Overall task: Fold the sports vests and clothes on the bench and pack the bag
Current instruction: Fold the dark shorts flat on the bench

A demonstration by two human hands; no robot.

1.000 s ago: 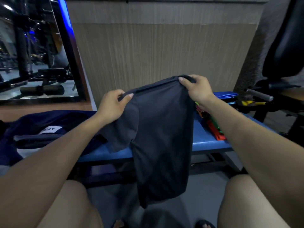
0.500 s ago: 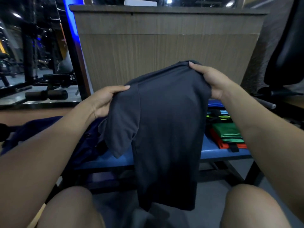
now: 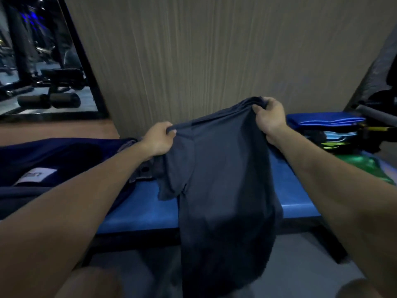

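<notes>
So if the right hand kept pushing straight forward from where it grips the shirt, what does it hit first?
Probably the wood-grain panel behind the bench. The right hand grips the dark shirt with nothing visible between; depth is unclear.

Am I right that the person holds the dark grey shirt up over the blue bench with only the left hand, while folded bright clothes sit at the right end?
Not quite: in the head view both hands hold it. The left hand and the right hand each grip the top edge of the dark grey shirt, which hangs over the blue bench. The folded bright clothes do sit at the right end.
</notes>
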